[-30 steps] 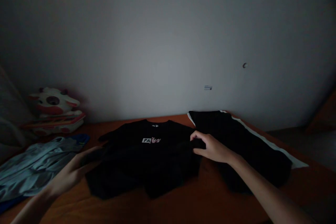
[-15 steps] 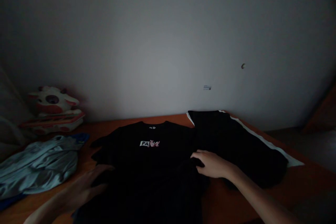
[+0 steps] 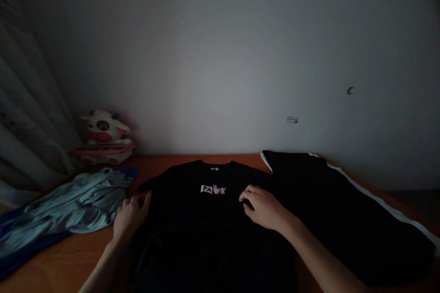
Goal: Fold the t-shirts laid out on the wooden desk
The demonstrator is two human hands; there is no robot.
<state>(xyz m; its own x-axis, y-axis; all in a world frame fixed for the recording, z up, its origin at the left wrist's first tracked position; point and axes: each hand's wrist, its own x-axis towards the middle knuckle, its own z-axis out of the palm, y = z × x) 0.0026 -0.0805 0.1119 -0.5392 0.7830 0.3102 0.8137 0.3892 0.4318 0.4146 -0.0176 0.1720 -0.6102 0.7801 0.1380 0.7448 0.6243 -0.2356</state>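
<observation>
A black T-shirt (image 3: 192,219) lies spread out in front of me, its neckline toward the wall and a small white and pink print on its chest. At its left side, just below the sleeve, my left hand (image 3: 132,214) is closed with the fingertips on the edge of the cloth. My right hand (image 3: 263,207) rests over the right part of the chest, to the right of the print. Its fingers are bent, and a gap shows between them and the thumb. The shirt's lower part is too dark to make out.
Black trousers or a similar garment with a white side stripe (image 3: 347,215) lie at the right. A crumpled grey and blue garment (image 3: 92,206) is at the left, with a cow-shaped toy keyboard (image 3: 106,139) behind it. An orange sheet (image 3: 85,256) lies underneath, against a wall (image 3: 220,64).
My left hand has moved forward along the shirt's left side and its fingers have come together. My right hand has shifted inward over the chest. The view has turned left, showing more of the curtain.
</observation>
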